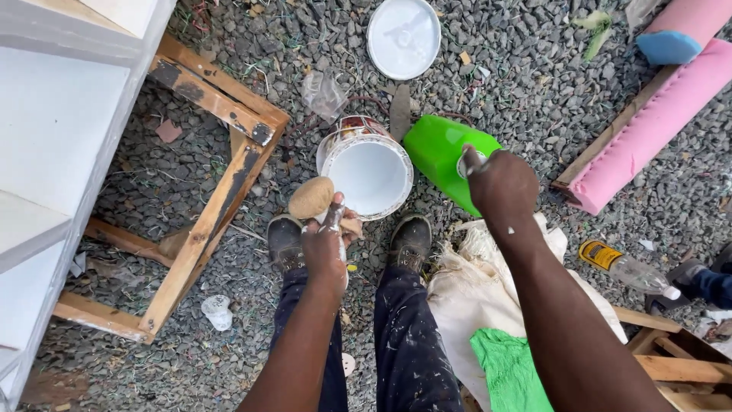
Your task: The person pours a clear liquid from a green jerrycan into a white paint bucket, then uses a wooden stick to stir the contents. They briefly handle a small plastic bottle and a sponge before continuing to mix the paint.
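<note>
My left hand (326,243) grips the paint-smeared handle of a small roller with a beige fuzzy head (310,197), held just left of an open bucket of white paint (371,174). My right hand (499,183) holds a bright green plastic container (437,151) by its top, tilted beside the bucket's right rim. The bucket stands on gravel just beyond my two paint-spattered shoes (284,238).
The bucket's white lid (402,37) lies on the gravel farther off. A wooden frame (217,198) and a white shelf unit (53,145) stand at left. Pink foam rolls (648,130), a plastic bottle (625,268), cream and green cloths (496,343) and another person's shoe (686,276) are at right.
</note>
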